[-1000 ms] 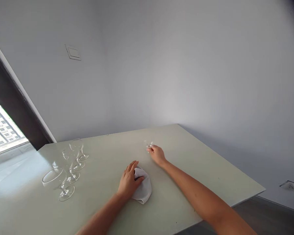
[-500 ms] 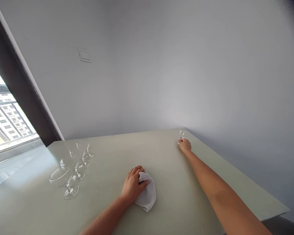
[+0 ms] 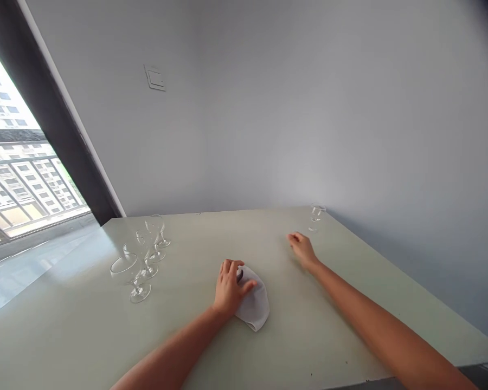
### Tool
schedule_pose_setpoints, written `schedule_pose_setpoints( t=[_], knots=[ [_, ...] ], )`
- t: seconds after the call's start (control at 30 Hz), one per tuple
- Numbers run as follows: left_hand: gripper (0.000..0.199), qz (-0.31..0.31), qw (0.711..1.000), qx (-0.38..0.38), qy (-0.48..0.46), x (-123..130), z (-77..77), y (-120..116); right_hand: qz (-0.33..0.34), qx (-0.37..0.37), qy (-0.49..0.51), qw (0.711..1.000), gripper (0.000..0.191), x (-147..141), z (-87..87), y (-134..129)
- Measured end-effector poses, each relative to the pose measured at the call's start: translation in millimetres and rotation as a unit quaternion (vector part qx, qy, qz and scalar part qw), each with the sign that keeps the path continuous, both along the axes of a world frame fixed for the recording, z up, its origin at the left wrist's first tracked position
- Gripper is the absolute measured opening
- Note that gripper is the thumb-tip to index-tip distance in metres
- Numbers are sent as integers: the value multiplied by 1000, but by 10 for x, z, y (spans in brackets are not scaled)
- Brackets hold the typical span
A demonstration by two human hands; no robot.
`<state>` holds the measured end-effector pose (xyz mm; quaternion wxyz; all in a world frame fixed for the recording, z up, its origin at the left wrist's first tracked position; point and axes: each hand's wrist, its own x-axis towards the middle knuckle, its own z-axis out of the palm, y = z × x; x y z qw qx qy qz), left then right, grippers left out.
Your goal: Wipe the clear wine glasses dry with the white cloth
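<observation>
The right hand [image 3: 303, 250] is moving back, its grip open and released, from the small stemmed glass [image 3: 316, 218] standing beyond it; the left hand [image 3: 230, 287] is resting on the white cloth [image 3: 254, 304], clenched or not I cannot tell.

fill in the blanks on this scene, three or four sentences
The left hand rests on a white ____.
The lone stemmed glass stands nearest the ____ hand.
A cluster of ____ stemmed glasses stands on the table.

Missing words: cloth; right; four.
</observation>
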<state>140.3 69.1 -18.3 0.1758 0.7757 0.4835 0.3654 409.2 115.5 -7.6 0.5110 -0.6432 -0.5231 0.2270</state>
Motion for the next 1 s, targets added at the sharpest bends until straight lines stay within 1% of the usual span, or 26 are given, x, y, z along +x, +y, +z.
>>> schedule_pose_setpoints(
  t=[0.07, 0.1, 0.13, 0.17, 0.2, 0.23, 0.3, 0.37, 0.43, 0.5, 0.57, 0.6, 0.63, 0.67, 0.7, 0.73, 0.77, 0.83, 0.87, 0.9, 0.93, 1.0],
  knots=[
    [27, 30, 998, 6, -53, -32, 15, 21, 63, -13, -20, 998, 26, -406, 23, -162],
    [26, 49, 996, 13, -79, -53, 21, 35, 109, -16, -35, 993, 27, -606, 38, -250],
    [25, 65, 992, 24, -102, -75, 28, 48, 174, -16, -81, 981, 30, -794, 52, -340],
    [25, 77, 989, 37, -122, -96, 37, 58, 216, -12, -129, 968, 33, -964, 61, -431],
    [24, 84, 986, 52, -137, -117, 52, 65, 248, -16, -177, 952, 35, -1110, 62, -519],
    [23, 85, 983, 65, -149, -134, 76, 67, 265, -19, -225, 938, 36, -1227, 53, -601],
    [21, 84, 977, 90, -172, -159, 161, 56, 260, -13, -308, 915, 34, -1373, 3, -730],
    [19, 88, 970, 107, -200, -175, 300, 30, 234, 4, -358, 904, 28, -1412, -71, -795],
    [17, 111, 958, 110, -242, -208, 466, -11, 217, 13, -367, 904, 20, -1382, -138, -801],
    [18, 145, 940, 101, -292, -291, 608, -71, 212, 13, -341, 916, 18, -1328, -174, -768],
    [22, 192, 917, 100, -336, -457, 673, -144, 211, 2, -283, 935, 16, -1276, -172, -720],
    [25, 224, 902, 104, -353, -574, 669, -180, 214, -11, -236, 948, 15, -1253, -159, -694],
    [27, 269, 883, 116, -367, -711, 642, -212, 218, -29, -170, 961, 14, -1230, -140, -668],
    [30, 324, 857, 127, -380, -863, 596, -237, 223, -52, -86, 970, 14, -1206, -118, -641],
    [36, 374, 832, 124, -390, -1023, 538, -253, 226, -76, 15, 971, 14, -1180, -94, -614],
    [43, 415, 811, 105, -399, -1183, 474, -260, 225, -95, 125, 962, 14, -1152, -72, -586],
    [52, 437, 801, 65, -404, -1336, 410, -257, 221, -108, 231, 941, 14, -1121, -53, -557],
    [66, 444, 803, -29, -396, -1595, 305, -222, 206, -118, 399, 886, 12, -1060, -28, -503],
    [70, 429, 813, -66, -389, -1695, 269, -194, 201, -118, 452, 861, 11, -1034, -24, -480],
    [73, 408, 824, -95, -383, -1774, 244, -163, 196, -117, 487, 843, 9, -1012, -25, -461],
    [73, 385, 835, -115, -375, -1835, 230, -131, 191, -116, 506, 833, 7, -996, -30, -446],
    [70, 348, 855, -135, -360, -1911, 223, -80, 179, -112, 517, 830, 8, -979, -46, -433]
  ],
)
